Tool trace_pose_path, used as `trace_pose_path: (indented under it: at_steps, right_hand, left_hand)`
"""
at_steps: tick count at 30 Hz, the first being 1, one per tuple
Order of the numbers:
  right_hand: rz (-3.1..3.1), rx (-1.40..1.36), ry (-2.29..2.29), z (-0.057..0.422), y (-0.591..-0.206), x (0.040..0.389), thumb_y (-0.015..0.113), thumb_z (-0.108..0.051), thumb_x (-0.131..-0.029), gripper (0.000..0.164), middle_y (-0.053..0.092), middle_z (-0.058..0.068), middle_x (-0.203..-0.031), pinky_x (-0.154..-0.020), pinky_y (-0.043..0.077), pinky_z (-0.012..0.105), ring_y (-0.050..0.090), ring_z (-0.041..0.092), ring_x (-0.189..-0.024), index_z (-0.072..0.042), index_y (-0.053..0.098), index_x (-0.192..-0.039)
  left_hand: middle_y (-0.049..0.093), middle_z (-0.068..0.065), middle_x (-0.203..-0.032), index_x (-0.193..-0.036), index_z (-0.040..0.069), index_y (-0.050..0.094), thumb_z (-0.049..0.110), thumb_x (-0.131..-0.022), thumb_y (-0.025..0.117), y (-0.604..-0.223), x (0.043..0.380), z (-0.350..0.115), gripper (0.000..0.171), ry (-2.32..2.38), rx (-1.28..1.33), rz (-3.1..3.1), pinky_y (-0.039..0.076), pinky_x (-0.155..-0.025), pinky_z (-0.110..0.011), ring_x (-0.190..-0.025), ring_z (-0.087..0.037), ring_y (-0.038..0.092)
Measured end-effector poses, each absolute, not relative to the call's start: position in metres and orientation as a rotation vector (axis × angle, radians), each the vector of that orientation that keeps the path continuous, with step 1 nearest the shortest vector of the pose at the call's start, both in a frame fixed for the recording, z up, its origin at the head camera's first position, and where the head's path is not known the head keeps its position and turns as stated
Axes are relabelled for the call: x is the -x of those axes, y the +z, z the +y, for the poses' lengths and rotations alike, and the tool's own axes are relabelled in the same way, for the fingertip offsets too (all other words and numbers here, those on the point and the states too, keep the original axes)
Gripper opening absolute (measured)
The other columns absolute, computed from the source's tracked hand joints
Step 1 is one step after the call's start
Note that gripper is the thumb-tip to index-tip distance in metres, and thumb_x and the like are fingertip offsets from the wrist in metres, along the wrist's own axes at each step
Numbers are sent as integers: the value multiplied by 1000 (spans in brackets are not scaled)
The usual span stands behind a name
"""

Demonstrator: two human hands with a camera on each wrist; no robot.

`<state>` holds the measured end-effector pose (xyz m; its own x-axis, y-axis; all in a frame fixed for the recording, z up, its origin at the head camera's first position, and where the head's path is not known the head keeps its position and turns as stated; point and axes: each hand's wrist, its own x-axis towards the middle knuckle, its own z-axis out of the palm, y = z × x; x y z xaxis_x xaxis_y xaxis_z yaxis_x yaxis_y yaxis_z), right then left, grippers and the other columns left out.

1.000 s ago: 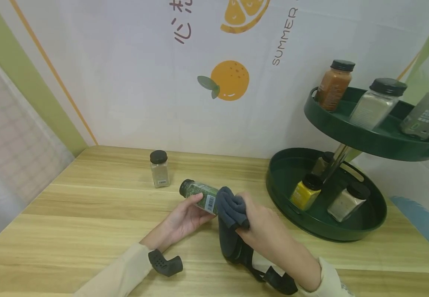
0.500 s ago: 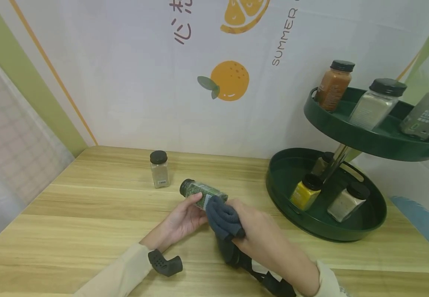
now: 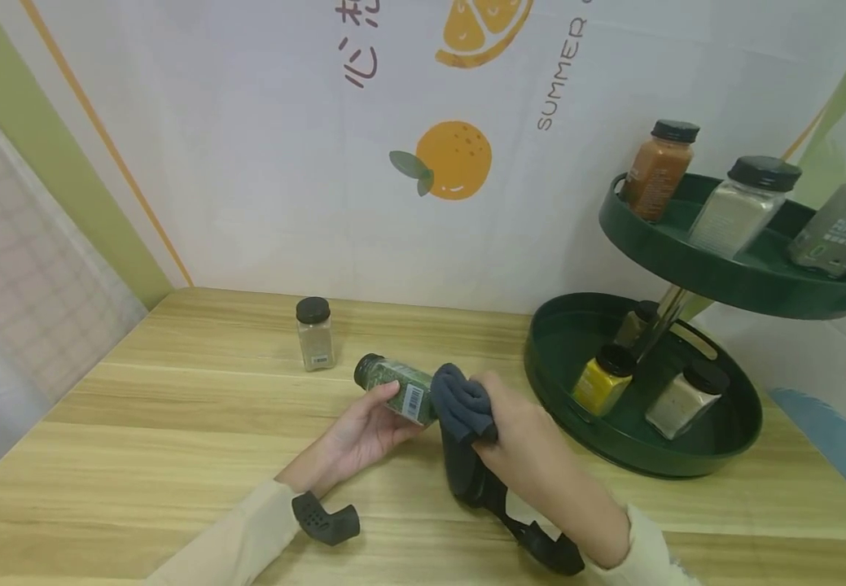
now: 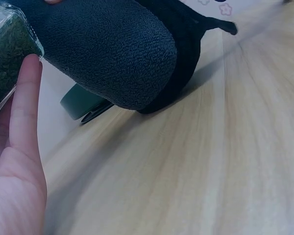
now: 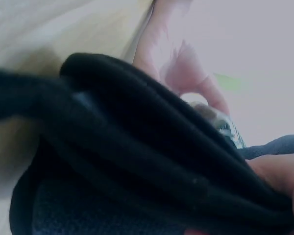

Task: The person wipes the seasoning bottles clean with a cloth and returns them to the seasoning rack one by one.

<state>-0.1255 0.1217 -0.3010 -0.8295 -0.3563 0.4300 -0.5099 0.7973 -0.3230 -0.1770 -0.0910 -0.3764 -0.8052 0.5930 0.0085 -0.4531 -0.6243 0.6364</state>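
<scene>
My left hand [image 3: 364,435] grips a jar of dried green herbs [image 3: 396,388] with a black lid, tilted on its side above the table, lid toward the left. In the left wrist view, the green flakes in the jar [image 4: 10,56] show beside a finger. My right hand [image 3: 521,427] holds a bunched dark grey-blue cloth [image 3: 459,403] at the jar's bottom end. A lower part of the cloth hangs down below that hand. In the right wrist view the dark folded cloth [image 5: 137,142] covers most of the jar.
A small jar of pale powder [image 3: 316,335] stands on the wooden table [image 3: 173,423]. At the right, a two-tier green rack [image 3: 694,468] carries several spice jars, among them a yellow one [image 3: 602,381] below and an orange one [image 3: 659,172] above.
The right hand with the cloth moved left over the jar's label, then back right to its bottom end. The left hand and the jar stay nearly still.
</scene>
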Motion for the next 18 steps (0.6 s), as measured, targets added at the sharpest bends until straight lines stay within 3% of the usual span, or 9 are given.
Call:
trace_pose_path:
  at_steps: [10,18]
  right_hand:
    - [-2453,-964,493,114,-304,113,78,-10,-71,44,64,-3,-93,-68,54,27,64,9,-81,-11,54,-108]
    - [-2434,-794,548,120,-303,121,78,-4,-69,42,64,-4,-88,-60,51,27,63,10,-70,-14,56,-103]
  left_hand:
    - [44,-3,-115,-125,14,26,21,-98,35,-377,178,-91,29,2361,-354,960,52,-83,-20,-96,-10,57]
    - [43,-5,-117,-128,16,21,20,-95,45,-377,177,-91,41,2353,-353,880,50,-89,-27,-102,-15,56]
